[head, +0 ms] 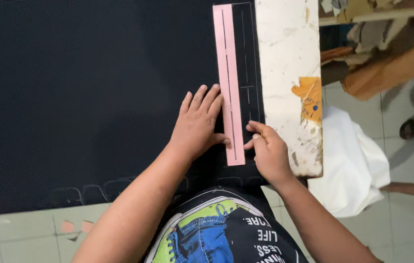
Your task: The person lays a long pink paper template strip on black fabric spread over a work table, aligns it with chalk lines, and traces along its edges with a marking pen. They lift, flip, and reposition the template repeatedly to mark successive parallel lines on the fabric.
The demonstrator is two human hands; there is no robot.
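Note:
A long pink strip template (230, 73) with a narrow slot down its middle lies flat on a large black sheet (95, 97), near the sheet's right edge. My left hand (198, 124) presses down beside the strip's lower left part, fingers spread and the thumb touching the strip. My right hand (266, 148) sits just right of the strip's lower end with the fingers pinched together; whether it holds a small marking tool is too small to tell. Faint chalk lines show on the black sheet right of the strip.
The black sheet covers a white, stained table whose bare edge (287, 73) shows at right. Beyond it, a white bundle of cloth (358, 165) lies on the tiled floor, with brown scraps (387, 63) at top right. Pale floor tiles and small pink offcuts (75, 226) show at bottom left.

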